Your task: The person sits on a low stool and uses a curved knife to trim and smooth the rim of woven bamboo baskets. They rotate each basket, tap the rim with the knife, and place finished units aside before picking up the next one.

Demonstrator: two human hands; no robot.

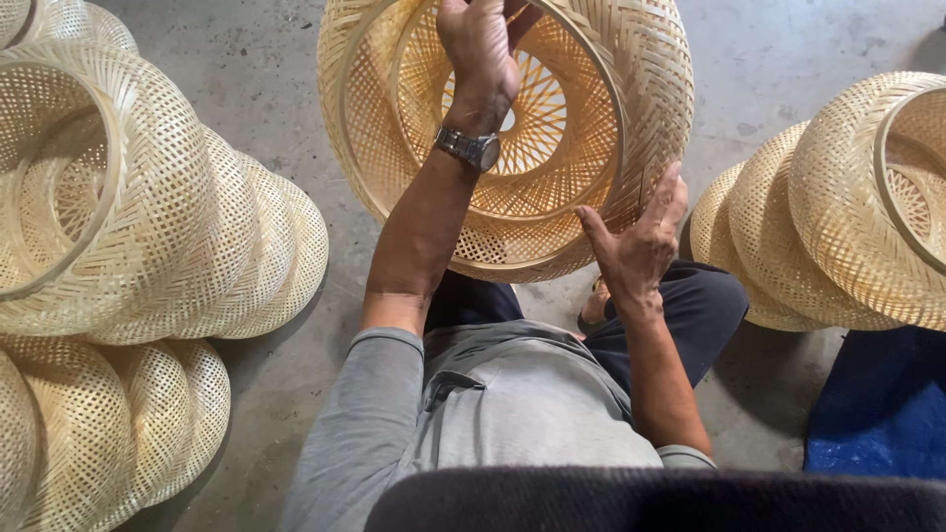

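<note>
fingers: left (480,44) grips basket (591,148) rim | right (641,241) spread, touching its side

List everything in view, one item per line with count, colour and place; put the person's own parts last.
Round woven bamboo basket in hand: one, pale tan, top centre, opening towards the camera.
Stacked woven bamboo baskets, left: two nested rows, exact count unclear, pale tan, on the floor.
Stacked woven bamboo baskets, right: one nested row of roughly four, pale tan, on the floor.
Blue plastic sheet: one, lower right.
Grey concrete floor: under everything.
Silver wristwatch: one, left wrist.
Left hand: reaching inside the held basket.
Right hand: on the held basket's lower rim.
</note>
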